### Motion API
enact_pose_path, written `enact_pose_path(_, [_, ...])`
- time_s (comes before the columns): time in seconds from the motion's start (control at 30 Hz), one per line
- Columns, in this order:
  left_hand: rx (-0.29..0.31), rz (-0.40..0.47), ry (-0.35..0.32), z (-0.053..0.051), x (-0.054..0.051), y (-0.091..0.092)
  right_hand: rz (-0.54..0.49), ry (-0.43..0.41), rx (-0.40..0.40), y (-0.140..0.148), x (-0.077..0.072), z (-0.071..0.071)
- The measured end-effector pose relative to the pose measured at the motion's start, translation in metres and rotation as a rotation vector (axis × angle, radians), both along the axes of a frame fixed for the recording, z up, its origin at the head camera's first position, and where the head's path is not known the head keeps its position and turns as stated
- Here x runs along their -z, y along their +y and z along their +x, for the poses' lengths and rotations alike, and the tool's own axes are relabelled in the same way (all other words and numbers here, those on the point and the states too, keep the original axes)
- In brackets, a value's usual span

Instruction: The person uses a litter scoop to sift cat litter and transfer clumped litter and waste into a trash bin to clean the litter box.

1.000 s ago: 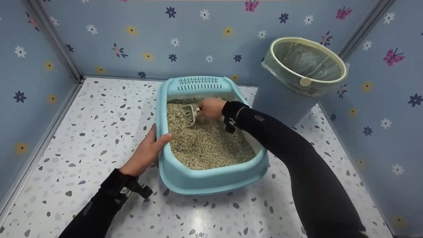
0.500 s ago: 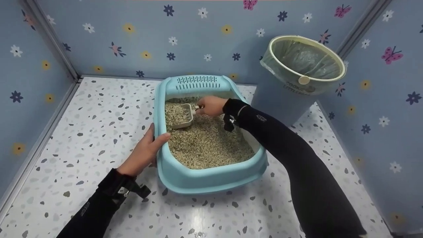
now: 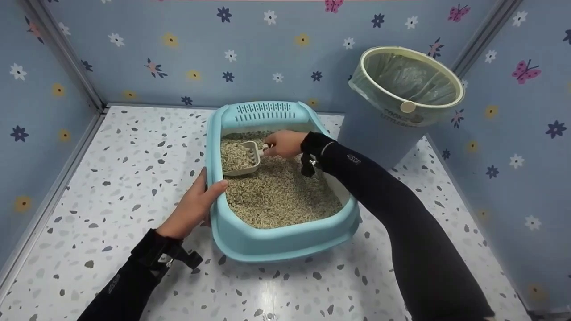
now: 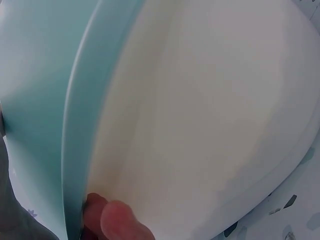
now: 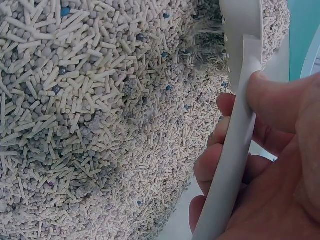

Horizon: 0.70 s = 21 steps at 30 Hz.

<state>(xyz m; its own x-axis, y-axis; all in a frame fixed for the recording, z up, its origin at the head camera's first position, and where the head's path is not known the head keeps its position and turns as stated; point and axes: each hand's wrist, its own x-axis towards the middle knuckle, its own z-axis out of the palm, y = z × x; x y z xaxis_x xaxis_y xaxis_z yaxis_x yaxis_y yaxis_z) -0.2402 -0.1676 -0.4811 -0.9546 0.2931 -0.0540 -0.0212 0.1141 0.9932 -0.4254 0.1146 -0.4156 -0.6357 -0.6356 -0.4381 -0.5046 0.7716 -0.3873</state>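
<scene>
A light-blue litter box (image 3: pixel 285 245) filled with pellet cat litter (image 3: pixel 285 196) sits on the floor. My left hand (image 3: pixel 194 207) grips its left rim, the thumb over the top. In the left wrist view, fingertips (image 4: pixel 122 220) curl under the rim against the pale outer wall. My right hand (image 3: pixel 285 143) holds a pale litter scoop (image 3: pixel 244 171) by its handle, inside the box at the left back. The scoop is heaped with litter. In the right wrist view, fingers (image 5: pixel 207 165) wrap around the scoop handle (image 5: pixel 232 145), with the thumb along it.
A tall bin (image 3: pixel 379 133) with a cream rim and a plastic liner (image 3: pixel 408 76) stands behind the box on the right. Flower-patterned panels (image 3: pixel 178 53) close in the back and both sides. Speckled white floor (image 3: pixel 125 178) surrounds the box.
The scoop has moved slightly left and levelled from a steeper tilt, and now carries a heap of litter. My left hand keeps its hold on the rim.
</scene>
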Motion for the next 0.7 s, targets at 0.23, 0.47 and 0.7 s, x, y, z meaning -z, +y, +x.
enact_pose_path(0.23, [-0.001,0.001,0.01,-0.001,0.002,0.001,-0.023,0.015,-0.045,0.005,-0.003,0.007])
enact_pose_path(0.47, [-0.002,0.001,0.002,-0.002,0.002,0.001,-0.024,0.037,-0.05,0.009,-0.01,0.013])
enact_pose_path(0.7, [-0.002,-0.009,0.003,0.0,0.001,0.0,-0.033,0.065,0.015,0.02,-0.021,0.021])
